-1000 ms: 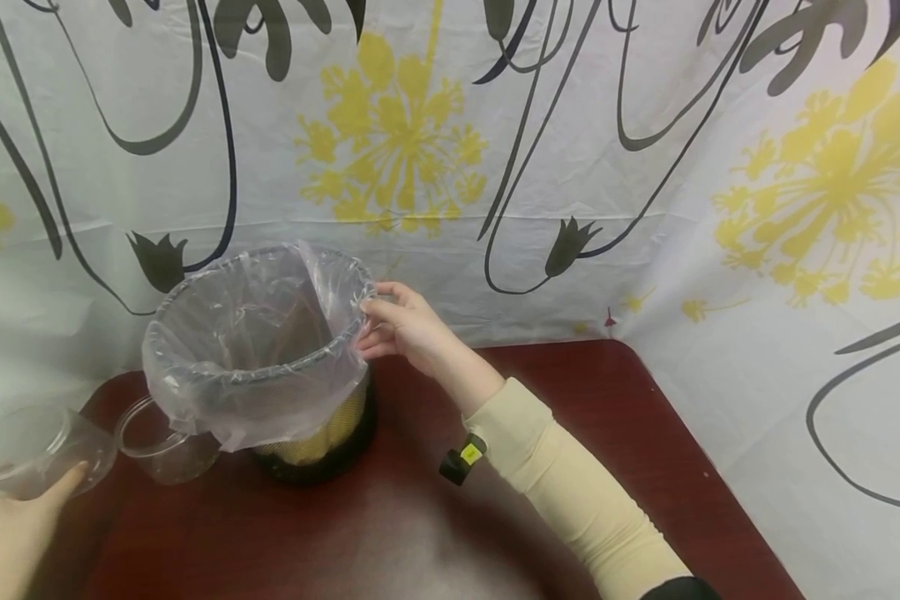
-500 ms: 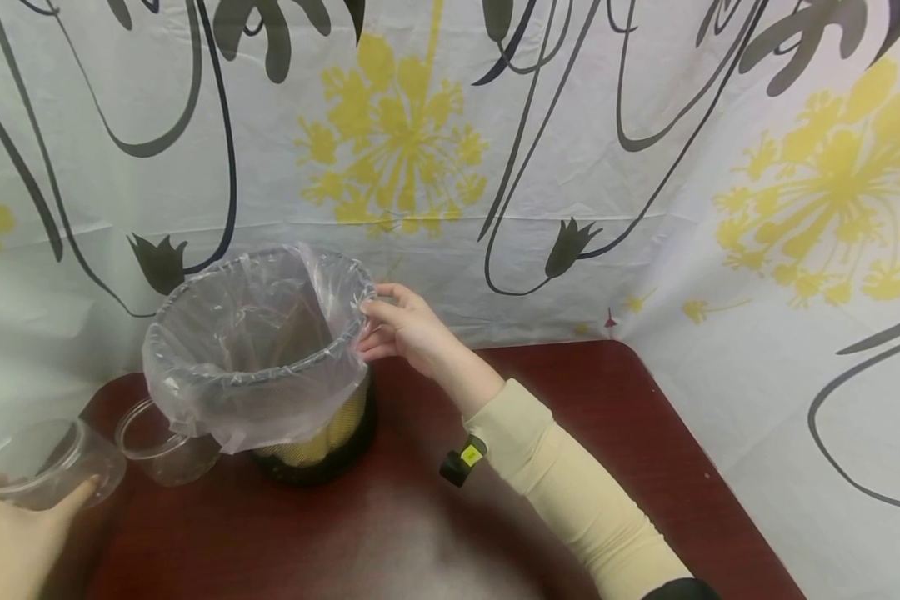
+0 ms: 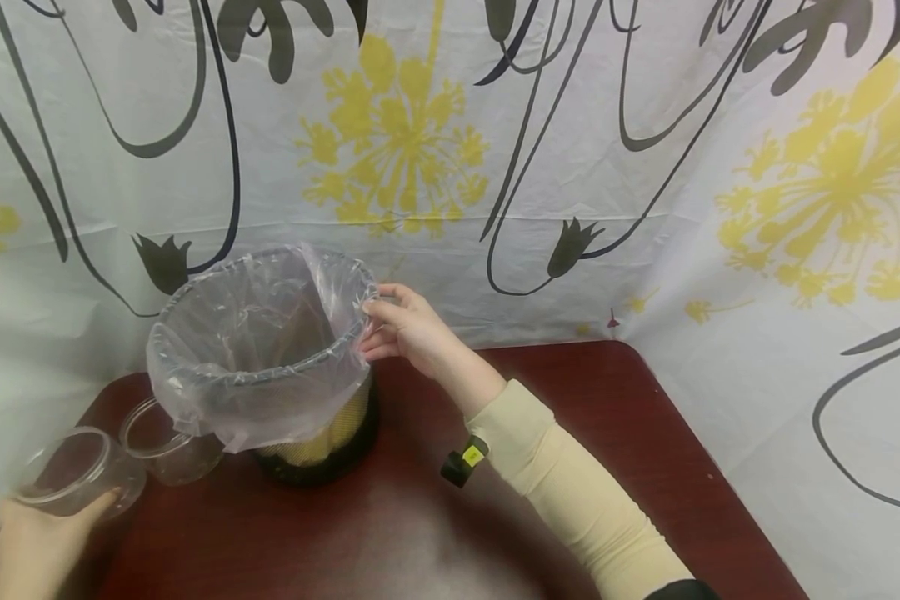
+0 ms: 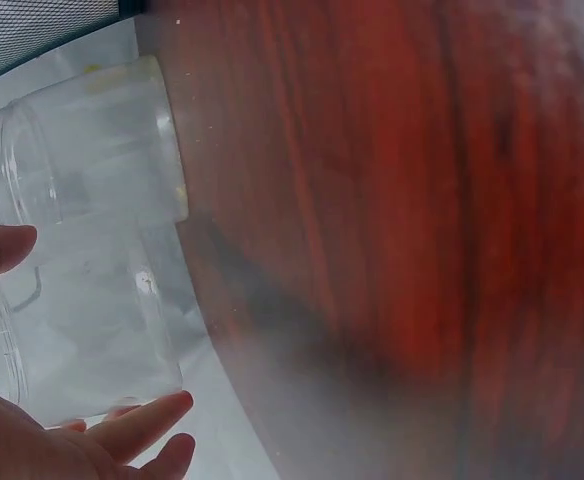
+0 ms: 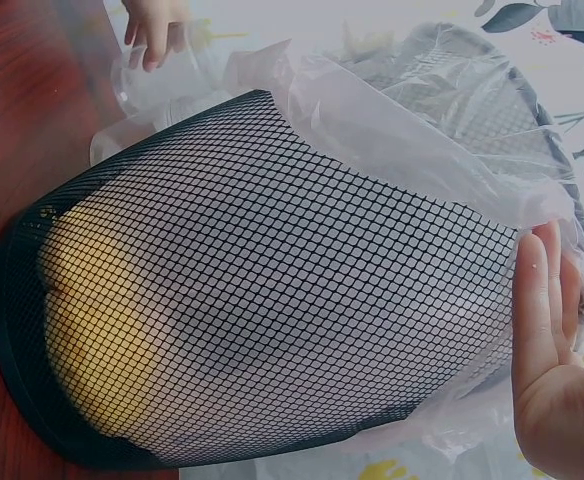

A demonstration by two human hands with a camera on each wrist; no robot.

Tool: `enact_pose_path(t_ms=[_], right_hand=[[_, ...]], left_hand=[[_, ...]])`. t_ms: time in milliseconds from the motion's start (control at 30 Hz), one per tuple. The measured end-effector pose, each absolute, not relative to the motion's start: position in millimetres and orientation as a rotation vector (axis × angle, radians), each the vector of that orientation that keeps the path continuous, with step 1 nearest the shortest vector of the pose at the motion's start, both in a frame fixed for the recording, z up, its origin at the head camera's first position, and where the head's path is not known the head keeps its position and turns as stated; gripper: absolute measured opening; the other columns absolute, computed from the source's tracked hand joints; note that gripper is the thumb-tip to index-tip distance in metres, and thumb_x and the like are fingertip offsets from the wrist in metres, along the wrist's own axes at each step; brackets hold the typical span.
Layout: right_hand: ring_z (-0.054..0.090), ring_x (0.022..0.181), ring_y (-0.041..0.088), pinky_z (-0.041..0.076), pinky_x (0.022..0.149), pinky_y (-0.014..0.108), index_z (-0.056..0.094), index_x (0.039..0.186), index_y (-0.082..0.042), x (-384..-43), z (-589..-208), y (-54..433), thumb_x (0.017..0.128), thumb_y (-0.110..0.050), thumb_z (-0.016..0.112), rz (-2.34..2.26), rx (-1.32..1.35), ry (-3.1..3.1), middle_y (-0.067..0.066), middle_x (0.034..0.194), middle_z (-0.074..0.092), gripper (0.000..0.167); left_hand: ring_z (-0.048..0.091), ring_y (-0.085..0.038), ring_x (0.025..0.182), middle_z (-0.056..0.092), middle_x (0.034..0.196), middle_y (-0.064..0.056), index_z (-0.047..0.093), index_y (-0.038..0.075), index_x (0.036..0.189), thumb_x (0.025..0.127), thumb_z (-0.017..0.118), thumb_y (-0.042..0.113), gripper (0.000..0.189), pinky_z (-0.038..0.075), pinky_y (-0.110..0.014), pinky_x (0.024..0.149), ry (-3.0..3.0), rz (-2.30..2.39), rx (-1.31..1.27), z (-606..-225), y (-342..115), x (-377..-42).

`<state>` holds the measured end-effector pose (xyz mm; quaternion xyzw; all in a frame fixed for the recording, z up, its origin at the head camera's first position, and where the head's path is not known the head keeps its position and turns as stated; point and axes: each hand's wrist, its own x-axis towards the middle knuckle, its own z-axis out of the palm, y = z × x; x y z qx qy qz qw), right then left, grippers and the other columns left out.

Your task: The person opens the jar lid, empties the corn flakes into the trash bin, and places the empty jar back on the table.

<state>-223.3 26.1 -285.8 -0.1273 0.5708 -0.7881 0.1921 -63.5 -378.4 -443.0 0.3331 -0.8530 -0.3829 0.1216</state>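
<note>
A black mesh wastebasket [image 5: 312,250] stands on the table, lined with a thin translucent plastic bag [image 3: 270,417] folded over its rim. My right hand [image 3: 412,329] holds that rim on its right side, thumb at the top edge and fingers against the outside. Low in the basket, something yellow [image 5: 97,320] shows through the mesh. At the left, my left hand [image 3: 48,533] grips a clear plastic jar [image 3: 123,479] between thumb and fingers, its open mouth tilted up. A second clear jar [image 3: 176,458] stands beside the basket, close to the held one; in the left wrist view they overlap.
The dark red wooden table [image 3: 420,517] has rounded back corners. Behind and to the right hangs a white cloth [image 3: 435,275] printed with yellow flowers and dark stems, close to the table's edges.
My left hand has moved right and slightly down with the jar, bringing it nearer the second jar. The right hand and wastebasket look the same.
</note>
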Motion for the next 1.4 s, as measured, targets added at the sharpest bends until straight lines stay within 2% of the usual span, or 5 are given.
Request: enact_pose_path(t_ms=[67,267,733,1000,1400], right_hand=[[0.062,0.051,0.020,0.056,0.052,0.033,0.035,0.135,-0.002,-223.1,-285.9,26.2,0.096,-0.005,0.050,-2.213,-0.358,1.604,0.011,0.068,0.054,0.042],[0.061,0.051,0.020,0.056,0.052,0.032,0.034,0.135,-0.002,-221.6,-285.2,26.1,0.096,-0.005,0.050,-2.216,-0.364,1.602,0.012,0.068,0.055,0.042],[0.061,0.050,0.019,0.056,0.052,0.032,0.035,0.135,-0.002,-222.0,-283.7,26.6,0.096,-0.005,0.050,-2.207,-0.367,1.601,0.011,0.068,0.054,0.041],[0.061,0.051,0.019,0.056,0.052,0.033,0.033,0.136,-0.002,-223.0,-284.9,26.2,0.097,-0.006,0.049,-2.205,-0.362,1.605,0.011,0.069,0.055,0.042],[0.061,0.050,0.020,0.055,0.051,0.032,0.033,0.137,-0.001,-223.1,-284.4,25.4,0.097,-0.006,0.050,-2.214,-0.341,1.613,0.011,0.067,0.055,0.044]], left_hand=[[0.024,-0.062,0.122,0.019,0.134,-0.050,-0.003,-0.015,0.142,0.081,0.071,0.039,0.110,0.023,-0.066,0.102,-2.522,-1.125,1.027,-443.0,-376.4,-63.3],[0.024,-0.064,0.120,0.018,0.129,-0.054,-0.003,-0.020,0.138,0.083,0.069,0.038,0.108,0.023,-0.067,0.100,-2.571,-1.088,1.064,-446.4,-374.1,-63.4],[0.030,-0.065,0.113,0.023,0.121,-0.058,-0.003,-0.024,0.134,0.082,0.069,0.040,0.110,0.028,-0.068,0.096,-2.676,-1.037,1.030,-450.7,-376.3,-63.4],[0.032,-0.066,0.111,0.024,0.121,-0.056,-0.003,-0.026,0.134,0.080,0.070,0.049,0.117,0.032,-0.069,0.092,-2.754,-1.008,1.015,-451.2,-379.4,-63.4],[0.030,-0.066,0.112,0.017,0.125,-0.051,-0.004,-0.026,0.135,0.080,0.070,0.050,0.119,0.031,-0.070,0.093,-2.793,-0.992,0.949,-451.6,-382.7,-62.5]])
